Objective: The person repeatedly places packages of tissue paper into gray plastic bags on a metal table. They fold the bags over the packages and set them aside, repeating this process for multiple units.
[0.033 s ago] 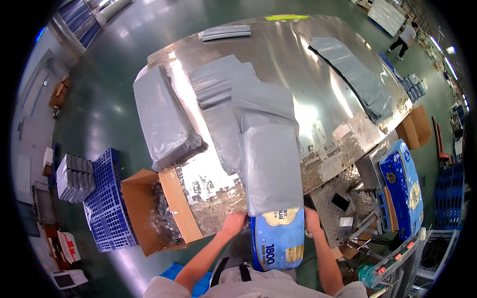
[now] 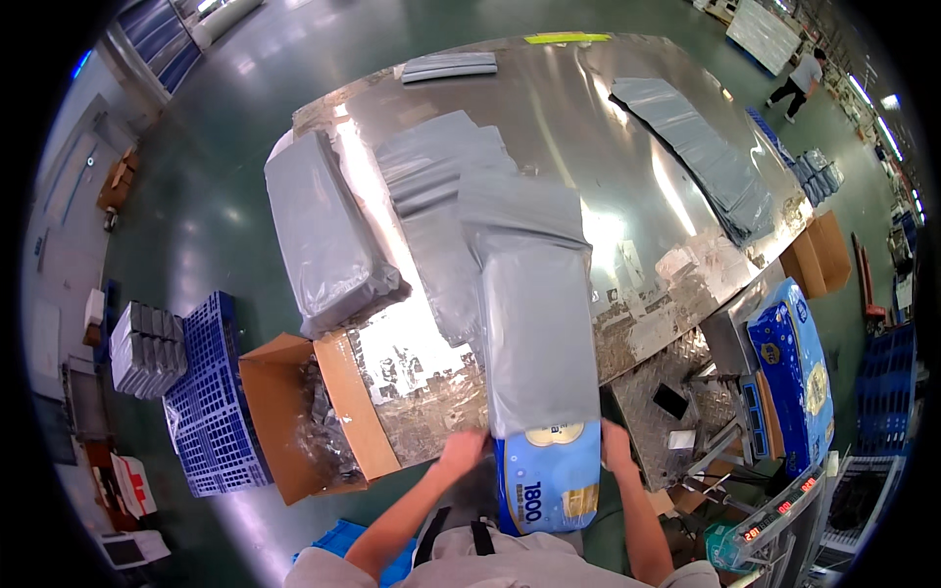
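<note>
A blue plastic-wrapped tissue pack (image 2: 549, 485) lies lengthwise in front of me, its near end close to my body. A grey plastic mailing bag (image 2: 541, 338) covers its far part, with the bag's mouth across the pack. My left hand (image 2: 465, 453) is closed at the left edge of that mouth, and my right hand (image 2: 616, 447) is closed at the right edge. The fingertips are partly hidden by the bag and pack. Beyond, more flat grey bags (image 2: 426, 162) lie spread on the metal table (image 2: 549, 108).
A filled grey parcel (image 2: 328, 230) rests on the table's left. More grey bags (image 2: 696, 147) lie at right. An open carton (image 2: 358, 412) stands at the near left corner. Another blue pack (image 2: 792, 377) sits at right, near a phone (image 2: 671, 400). A person (image 2: 802, 83) walks far off.
The bag's mouth has come nearer to me and covers slightly more of the blue tissue pack. Both hands stay at its edges.
</note>
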A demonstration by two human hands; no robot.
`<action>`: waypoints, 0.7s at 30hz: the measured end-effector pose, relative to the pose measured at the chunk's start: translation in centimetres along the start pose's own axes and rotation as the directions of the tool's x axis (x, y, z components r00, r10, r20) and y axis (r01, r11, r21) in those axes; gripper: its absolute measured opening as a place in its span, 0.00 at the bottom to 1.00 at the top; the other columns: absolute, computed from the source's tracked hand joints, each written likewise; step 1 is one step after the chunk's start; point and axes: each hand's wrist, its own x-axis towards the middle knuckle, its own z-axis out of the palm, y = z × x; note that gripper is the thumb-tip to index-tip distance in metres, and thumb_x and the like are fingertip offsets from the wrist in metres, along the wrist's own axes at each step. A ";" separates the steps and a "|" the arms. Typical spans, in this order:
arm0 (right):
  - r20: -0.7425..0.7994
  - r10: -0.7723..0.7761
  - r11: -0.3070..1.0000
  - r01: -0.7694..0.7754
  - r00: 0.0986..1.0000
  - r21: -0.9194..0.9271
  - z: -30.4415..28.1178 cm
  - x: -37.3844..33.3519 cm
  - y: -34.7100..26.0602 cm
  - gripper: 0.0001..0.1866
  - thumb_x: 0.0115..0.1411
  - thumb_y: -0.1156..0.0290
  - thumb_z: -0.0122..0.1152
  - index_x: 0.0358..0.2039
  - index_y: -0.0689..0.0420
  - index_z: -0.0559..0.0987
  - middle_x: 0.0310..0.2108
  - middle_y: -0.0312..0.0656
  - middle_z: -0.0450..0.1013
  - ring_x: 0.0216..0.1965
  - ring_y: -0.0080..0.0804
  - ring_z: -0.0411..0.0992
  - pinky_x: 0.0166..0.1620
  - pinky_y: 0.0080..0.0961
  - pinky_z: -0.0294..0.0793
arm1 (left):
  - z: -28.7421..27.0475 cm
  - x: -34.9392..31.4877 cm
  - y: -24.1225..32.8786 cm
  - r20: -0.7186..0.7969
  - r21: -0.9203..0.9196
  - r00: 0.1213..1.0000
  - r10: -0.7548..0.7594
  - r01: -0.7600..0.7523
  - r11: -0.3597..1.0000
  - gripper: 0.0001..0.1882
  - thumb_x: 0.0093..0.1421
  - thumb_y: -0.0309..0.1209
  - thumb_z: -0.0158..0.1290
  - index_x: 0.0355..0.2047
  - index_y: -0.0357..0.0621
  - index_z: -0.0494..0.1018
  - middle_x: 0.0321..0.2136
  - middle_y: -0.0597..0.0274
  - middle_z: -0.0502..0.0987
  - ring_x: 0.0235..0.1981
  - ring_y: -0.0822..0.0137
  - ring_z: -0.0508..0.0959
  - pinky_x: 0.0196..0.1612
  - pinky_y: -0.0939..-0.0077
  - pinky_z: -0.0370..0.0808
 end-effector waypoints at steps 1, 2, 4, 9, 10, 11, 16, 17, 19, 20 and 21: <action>-0.023 0.004 1.000 -0.004 1.000 0.030 0.9 -2.1 0.5 0.07 0.51 0.72 0.52 0.32 0.58 0.73 0.28 0.56 0.71 0.33 0.57 0.69 0.33 0.45 0.69 | 1.3 -1.4 0.2 0.054 0.005 0.999 0.001 -0.002 1.000 0.09 0.54 0.34 0.48 0.29 0.41 0.70 0.24 0.50 0.75 0.29 0.50 0.77 0.30 0.57 0.73; 0.018 0.101 0.994 -0.100 0.995 -0.041 1.5 -4.3 1.5 0.07 0.51 0.72 0.53 0.31 0.58 0.74 0.28 0.55 0.71 0.33 0.56 0.70 0.33 0.42 0.70 | 2.5 -2.8 0.3 0.080 -0.031 0.997 0.011 -0.009 0.999 0.09 0.54 0.34 0.48 0.29 0.41 0.70 0.24 0.50 0.75 0.29 0.49 0.77 0.30 0.57 0.73; 0.040 0.220 0.975 -0.221 0.975 0.017 1.0 -8.5 -0.2 0.09 0.52 0.70 0.52 0.33 0.57 0.76 0.29 0.54 0.72 0.33 0.55 0.70 0.33 0.38 0.71 | 5.0 -5.4 0.4 0.151 -0.074 0.988 0.031 -0.020 0.997 0.10 0.54 0.36 0.49 0.30 0.43 0.70 0.24 0.50 0.76 0.28 0.49 0.77 0.29 0.56 0.74; 0.109 0.232 0.965 -0.243 0.967 0.099 3.7 -16.5 1.1 0.11 0.50 0.69 0.54 0.33 0.59 0.76 0.30 0.56 0.72 0.35 0.56 0.70 0.36 0.42 0.70 | 7.6 -9.6 0.6 0.487 -0.101 0.866 0.113 -0.072 0.992 0.11 0.53 0.36 0.49 0.32 0.43 0.71 0.28 0.50 0.76 0.31 0.48 0.76 0.32 0.56 0.73; 0.093 0.251 0.957 -0.261 0.964 0.125 4.6 -17.3 1.6 0.11 0.49 0.70 0.54 0.33 0.60 0.76 0.30 0.57 0.72 0.35 0.57 0.70 0.36 0.42 0.70 | 7.7 -9.6 0.4 0.548 -0.122 0.825 0.138 -0.085 0.989 0.12 0.52 0.36 0.50 0.33 0.42 0.72 0.30 0.49 0.76 0.34 0.48 0.76 0.34 0.56 0.73; 0.079 0.276 0.947 -0.285 0.958 0.150 5.0 -18.1 1.8 0.11 0.49 0.70 0.54 0.33 0.60 0.76 0.30 0.57 0.72 0.36 0.58 0.69 0.36 0.43 0.70 | 7.1 -9.7 0.3 0.498 -0.220 0.837 0.225 -0.129 0.967 0.12 0.52 0.35 0.50 0.34 0.42 0.71 0.32 0.49 0.76 0.36 0.48 0.75 0.36 0.57 0.73; 0.327 0.444 0.671 -0.552 0.834 0.496 -5.2 -17.1 -5.6 0.10 0.53 0.70 0.55 0.27 0.65 0.76 0.20 0.44 0.74 0.20 0.32 0.73 0.26 0.28 0.72 | -2.9 -10.2 1.2 0.132 -0.572 0.898 0.421 -0.278 0.772 0.13 0.51 0.33 0.54 0.36 0.40 0.73 0.30 0.52 0.75 0.33 0.55 0.75 0.35 0.65 0.71; 0.330 0.416 0.639 -0.530 0.848 0.557 -8.6 -16.4 -8.8 0.10 0.53 0.70 0.56 0.26 0.65 0.75 0.19 0.40 0.73 0.18 0.26 0.71 0.25 0.24 0.72 | -7.5 -10.2 3.0 0.364 -0.543 0.878 0.312 -0.072 0.837 0.11 0.53 0.33 0.55 0.32 0.38 0.74 0.25 0.54 0.76 0.27 0.59 0.76 0.30 0.68 0.71; 0.242 0.411 0.482 -0.435 0.879 0.760 -14.8 -15.3 -14.5 0.08 0.51 0.71 0.59 0.27 0.63 0.75 0.22 0.41 0.73 0.20 0.27 0.72 0.24 0.24 0.72 | -13.9 -10.4 4.5 0.231 -0.799 0.920 0.315 -0.006 0.601 0.11 0.56 0.34 0.54 0.27 0.36 0.74 0.18 0.59 0.73 0.20 0.72 0.71 0.23 0.76 0.66; 0.091 0.388 0.464 -0.280 0.917 0.840 -16.5 -14.7 -15.0 0.12 0.50 0.71 0.58 0.36 0.59 0.73 0.27 0.38 0.72 0.26 0.27 0.71 0.30 0.23 0.71 | -18.9 -9.8 6.0 0.138 -0.813 0.926 0.352 -0.097 0.574 0.11 0.57 0.33 0.54 0.25 0.37 0.75 0.18 0.65 0.72 0.20 0.79 0.66 0.21 0.80 0.63; -0.079 0.339 0.460 -0.092 0.938 0.883 -18.8 -13.5 -16.0 0.13 0.50 0.70 0.57 0.37 0.60 0.72 0.30 0.39 0.72 0.29 0.28 0.71 0.34 0.25 0.71 | -23.1 -9.7 7.1 0.028 -0.795 0.966 0.257 -0.134 0.591 0.07 0.57 0.31 0.55 0.27 0.40 0.74 0.20 0.66 0.74 0.22 0.77 0.69 0.24 0.79 0.67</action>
